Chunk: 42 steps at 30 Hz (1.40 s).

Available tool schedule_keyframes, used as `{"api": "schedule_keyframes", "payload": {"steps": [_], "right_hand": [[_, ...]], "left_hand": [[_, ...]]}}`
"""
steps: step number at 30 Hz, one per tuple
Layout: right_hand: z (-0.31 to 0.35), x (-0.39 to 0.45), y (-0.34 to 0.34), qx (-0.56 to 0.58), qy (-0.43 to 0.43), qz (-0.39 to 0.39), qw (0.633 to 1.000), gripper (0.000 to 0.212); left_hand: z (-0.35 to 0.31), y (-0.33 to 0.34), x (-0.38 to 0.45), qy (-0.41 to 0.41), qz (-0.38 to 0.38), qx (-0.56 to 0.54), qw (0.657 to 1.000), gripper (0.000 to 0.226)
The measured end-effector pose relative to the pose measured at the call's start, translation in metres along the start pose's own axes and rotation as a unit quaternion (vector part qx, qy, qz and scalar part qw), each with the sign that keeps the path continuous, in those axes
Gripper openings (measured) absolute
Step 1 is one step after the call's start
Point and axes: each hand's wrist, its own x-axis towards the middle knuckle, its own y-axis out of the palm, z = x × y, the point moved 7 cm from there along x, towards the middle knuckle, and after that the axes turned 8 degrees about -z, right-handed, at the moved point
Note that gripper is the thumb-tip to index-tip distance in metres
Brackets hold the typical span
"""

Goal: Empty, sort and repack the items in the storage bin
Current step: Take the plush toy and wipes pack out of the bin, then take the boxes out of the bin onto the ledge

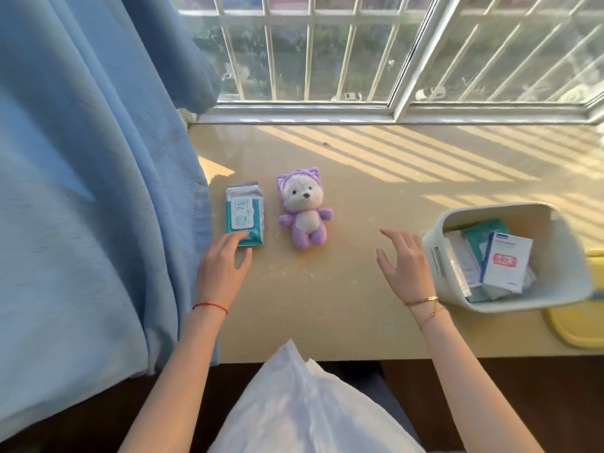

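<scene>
Windowsill: left hand fingertips touch wipes pack.

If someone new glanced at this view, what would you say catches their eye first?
Probably the purple plush toy, lying face up mid-sill, with a teal wipes pack to its left under the left hand's fingertips. Next, the white storage bin at right, tipped toward the camera and still holding packets and a white box, with the open right hand beside it.

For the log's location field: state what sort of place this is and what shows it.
Probably a room at home, at a wide window ledge. Signs: a barred window with a blue curtain, and a plush toy lying beside a wet wipes pack.
</scene>
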Motion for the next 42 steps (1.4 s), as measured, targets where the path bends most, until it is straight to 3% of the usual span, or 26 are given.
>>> {"api": "schedule_keyframes", "payload": {"steps": [6,12,19,25,34,38,42], "right_hand": [[-0.054,-0.043,-0.073,0.005,0.007,-0.012,1.000,0.039],[-0.157,-0.051,-0.129,0.008,0.034,-0.008,0.999,0.037],[-0.290,-0.035,-0.172,-0.025,0.052,0.034,0.998,0.042],[-0.355,-0.022,-0.179,0.012,0.064,0.084,0.994,0.041],[-0.409,-0.003,-0.127,0.027,0.166,0.162,0.972,0.058],[-0.423,0.007,-0.091,0.019,0.188,0.195,0.963,0.073],[-0.432,0.010,-0.063,0.012,0.192,0.198,0.961,0.082]], "left_hand": [[-0.083,0.003,-0.041,0.026,-0.001,-0.008,1.000,0.031],[-0.179,0.052,-0.076,0.035,0.003,-0.026,0.999,0.034],[-0.298,0.138,-0.107,-0.015,-0.018,-0.040,0.999,0.033],[-0.375,0.193,-0.120,-0.064,-0.018,-0.031,0.997,0.034],[-0.403,0.290,-0.111,-0.113,0.062,-0.010,0.992,0.041],[-0.390,0.347,-0.103,-0.155,0.113,-0.013,0.981,0.054],[-0.369,0.400,-0.105,-0.182,0.186,0.058,0.964,0.072]]}}
